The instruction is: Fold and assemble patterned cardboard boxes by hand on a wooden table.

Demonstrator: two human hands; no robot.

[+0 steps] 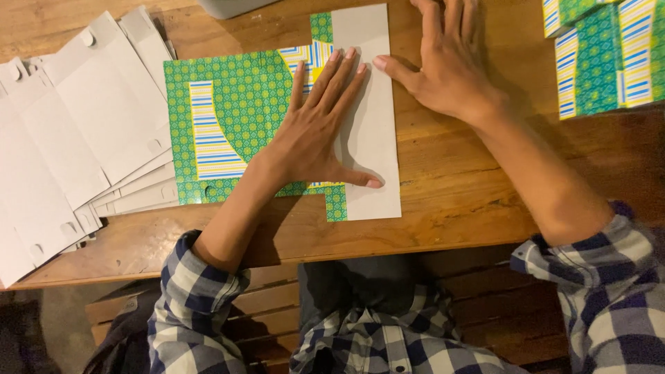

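We see both hands laid flat on an unfolded cardboard box blank (235, 118) that lies on the wooden surface (457, 187), near its front edge. The blank is printed in green pattern with blue, yellow and white striped panels, and its right part is a plain grey-white flap (370, 152) turned face down over the print.

The left hand (312, 135) rests palm down across the seam where the print meets the grey flap. Its fingers (332, 73) are stretched out and close together, pointing away from the person, while the thumb sticks out sideways onto the flap. It pinches nothing; it simply presses.

The right hand (450, 66) lies just beside, at the flap's upper right edge, mostly on bare wood. Its fingers are loosely spread and flat (the tips run out of the top of the view), and its thumb tip touches the flap close to the left hand's fingertips. It grips nothing either.

To the left, a fanned stack of plain grey-white blanks (83, 145) lies partly under the printed blank's left edge. At the top right corner sit more printed pieces (603, 55) in the same green and stripes, well apart from the hands. Checked blue and white sleeves (197, 298) cover both forearms.
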